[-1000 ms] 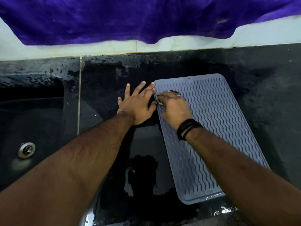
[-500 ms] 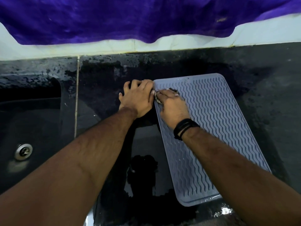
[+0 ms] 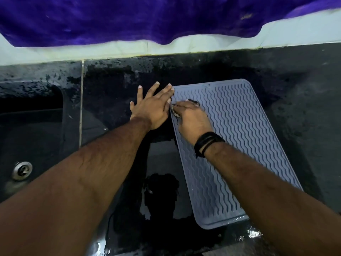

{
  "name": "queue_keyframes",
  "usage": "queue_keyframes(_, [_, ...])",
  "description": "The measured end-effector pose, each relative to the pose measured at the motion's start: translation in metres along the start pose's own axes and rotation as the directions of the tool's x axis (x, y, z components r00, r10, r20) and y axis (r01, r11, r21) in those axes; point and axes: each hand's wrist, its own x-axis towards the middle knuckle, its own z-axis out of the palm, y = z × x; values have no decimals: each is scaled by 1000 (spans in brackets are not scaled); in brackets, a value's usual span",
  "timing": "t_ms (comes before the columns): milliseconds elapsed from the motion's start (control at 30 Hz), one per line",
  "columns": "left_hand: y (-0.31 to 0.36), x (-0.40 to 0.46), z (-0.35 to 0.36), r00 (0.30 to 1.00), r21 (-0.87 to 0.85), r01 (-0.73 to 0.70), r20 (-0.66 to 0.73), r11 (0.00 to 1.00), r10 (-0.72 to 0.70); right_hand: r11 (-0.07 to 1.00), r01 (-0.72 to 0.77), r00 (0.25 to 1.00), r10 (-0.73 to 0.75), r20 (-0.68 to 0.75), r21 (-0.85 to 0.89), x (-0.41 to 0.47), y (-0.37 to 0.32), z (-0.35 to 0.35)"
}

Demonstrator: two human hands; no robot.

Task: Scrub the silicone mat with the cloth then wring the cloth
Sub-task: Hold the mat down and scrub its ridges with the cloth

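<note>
Flat on the wet counter (image 3: 295, 111), the silicone mat (image 3: 238, 137) runs lengthwise away from the person, far end tilted leftward. Left hand (image 3: 154, 106) lies splayed beside its far-left corner; right hand (image 3: 191, 117), just beside, presses a mostly hidden cloth (image 3: 193, 102) onto it

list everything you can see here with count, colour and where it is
silicone mat: one, grey-blue with wavy ridges, flat on the counter right of centre
cloth: one, mostly hidden, colour unclear, under the right hand on the mat's far left corner
counter: one, black and wet
sink: one, dark, at left
drain: one, metal, in the sink
fabric: one, purple, hanging across the top
wall: pale, behind the counter
wristband: black, on the right wrist
left hand: flat, fingers spread, at the mat's left edge
right hand: pressing the cloth
</note>
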Motion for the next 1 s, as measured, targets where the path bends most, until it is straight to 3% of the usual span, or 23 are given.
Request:
queue_keyframes(533, [-2, 3, 2, 1000, -12, -3, -7, 1000, 3, 999, -40, 999, 40, -4, 25, 5, -10, 2])
queue_keyframes(767, [-2, 3, 4, 1000, -19, 2, -30, 1000, -2, 1000, -11, 1000, 11, -15, 6, -35, -8, 5])
queue_keyframes(1000, [-2, 3, 4, 1000, -11, 16, -24, 1000, -16, 990, -135, 991, 135, -4, -45, -17, -19, -4])
